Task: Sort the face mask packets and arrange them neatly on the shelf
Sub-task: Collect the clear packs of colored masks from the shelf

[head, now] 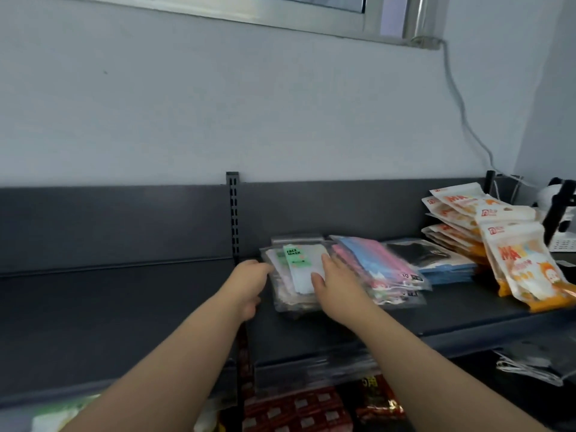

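My right hand (pixel 338 286) lies flat, fingers spread, on the clear stack (pixel 296 263) of mask packets, mid-shelf (pixel 124 307) near the back edge. My left hand (pixel 249 283) meets that stack's left side; blur hides its fingertips, so I cannot tell whether it grips. The pink stack (pixel 385 268) sits just right, touching. Orange packets (pixel 523 269) crowd the right end, cut off by the frame.

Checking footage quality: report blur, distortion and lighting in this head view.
Head view: motion blur smears the pink-and-blue plastic-bagged mask packets and the orange-and-white mask packets at right; the green FACE MASK label is readable; wide-angle distortion bends the dark grey metal shelf; lighting is soft, without harsh glare.
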